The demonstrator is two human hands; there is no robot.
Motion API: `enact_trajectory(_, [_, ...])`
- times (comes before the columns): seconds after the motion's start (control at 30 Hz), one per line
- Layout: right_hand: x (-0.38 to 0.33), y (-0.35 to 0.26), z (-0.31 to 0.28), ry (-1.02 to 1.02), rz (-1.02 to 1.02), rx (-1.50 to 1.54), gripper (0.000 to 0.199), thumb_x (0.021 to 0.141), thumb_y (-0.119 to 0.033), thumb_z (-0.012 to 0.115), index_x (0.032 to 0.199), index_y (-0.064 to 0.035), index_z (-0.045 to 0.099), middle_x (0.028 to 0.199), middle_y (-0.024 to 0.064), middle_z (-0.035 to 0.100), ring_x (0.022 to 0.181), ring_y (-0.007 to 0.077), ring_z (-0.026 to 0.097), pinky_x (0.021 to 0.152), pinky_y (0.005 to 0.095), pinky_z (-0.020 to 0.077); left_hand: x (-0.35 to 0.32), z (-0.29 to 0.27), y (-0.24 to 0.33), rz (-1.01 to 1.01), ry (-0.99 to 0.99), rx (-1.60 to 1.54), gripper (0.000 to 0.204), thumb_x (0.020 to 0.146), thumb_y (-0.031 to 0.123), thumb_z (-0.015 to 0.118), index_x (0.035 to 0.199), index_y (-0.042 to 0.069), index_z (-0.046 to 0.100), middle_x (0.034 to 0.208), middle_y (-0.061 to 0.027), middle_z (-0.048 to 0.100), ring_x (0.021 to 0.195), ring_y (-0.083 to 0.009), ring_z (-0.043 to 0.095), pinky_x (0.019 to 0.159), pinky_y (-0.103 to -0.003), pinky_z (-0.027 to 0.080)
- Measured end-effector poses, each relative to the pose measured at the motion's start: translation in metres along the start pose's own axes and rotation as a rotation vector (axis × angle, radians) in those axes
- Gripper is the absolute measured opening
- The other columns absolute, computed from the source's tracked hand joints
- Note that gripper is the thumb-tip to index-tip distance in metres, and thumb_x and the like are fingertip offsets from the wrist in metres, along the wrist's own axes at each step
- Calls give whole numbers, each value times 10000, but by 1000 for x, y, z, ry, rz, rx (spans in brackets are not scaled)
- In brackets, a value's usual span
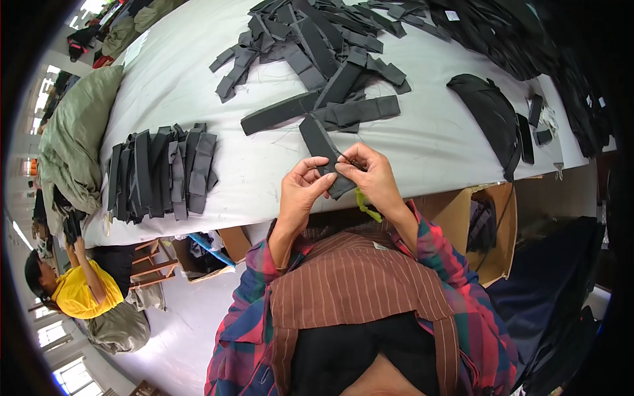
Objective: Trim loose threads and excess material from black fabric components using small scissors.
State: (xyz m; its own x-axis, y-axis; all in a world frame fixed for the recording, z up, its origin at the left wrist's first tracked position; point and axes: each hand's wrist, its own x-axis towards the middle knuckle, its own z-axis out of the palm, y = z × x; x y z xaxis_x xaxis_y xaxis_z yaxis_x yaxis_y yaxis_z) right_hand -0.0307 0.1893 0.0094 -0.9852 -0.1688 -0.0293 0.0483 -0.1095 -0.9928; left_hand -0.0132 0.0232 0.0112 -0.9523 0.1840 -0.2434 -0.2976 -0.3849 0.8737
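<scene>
A dark grey fabric strip (318, 140) lies partly on the white-covered table, its near end raised at the front edge. My left hand (305, 185) pinches that near end between thumb and fingers. Close against it, my right hand (371, 177) is closed at the strip's right edge. A thin dark object (348, 161) shows between its fingertips; its kind is too small to tell. Below the right hand hangs a yellow-green band (367, 206), and whether it joins the dark object is hidden. Just beyond my hands lie more loose strips (362, 112).
A big heap of grey strips (317, 39) covers the table's far middle. Left stands a neat row of strips (162, 171). At right are a black curved fabric piece (485, 115) and a phone (525, 138). A cardboard box (500, 231) sits below. Someone in yellow (89, 290) works at far left.
</scene>
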Motion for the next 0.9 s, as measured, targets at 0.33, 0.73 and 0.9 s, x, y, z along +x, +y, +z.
enact_trajectory(0.33, [-20,-48,-19,-115,-414,-807,189,731,-160,728,912,-121,691,781,2,655,688,186,576,653,305,322,0,4,9,83,113,64,283,866,23,637,1130,-49,564,746,11,565,643,-40,523,552,-191,437])
enact_trajectory(0.73, [-22,-54,-21,27,-386,-795,121,708,-110,731,820,-110,684,759,-8,657,660,168,552,664,311,316,-7,4,19,103,112,126,291,877,58,637,1148,-38,586,769,16,577,651,-25,502,564,-167,410])
enact_trajectory(0.9, [-25,-57,-19,-38,-436,-764,127,706,-96,732,823,-102,682,753,-4,660,662,165,556,674,302,314,-9,1,25,114,121,126,293,879,60,636,1154,-28,593,778,26,579,655,-15,490,570,-160,401])
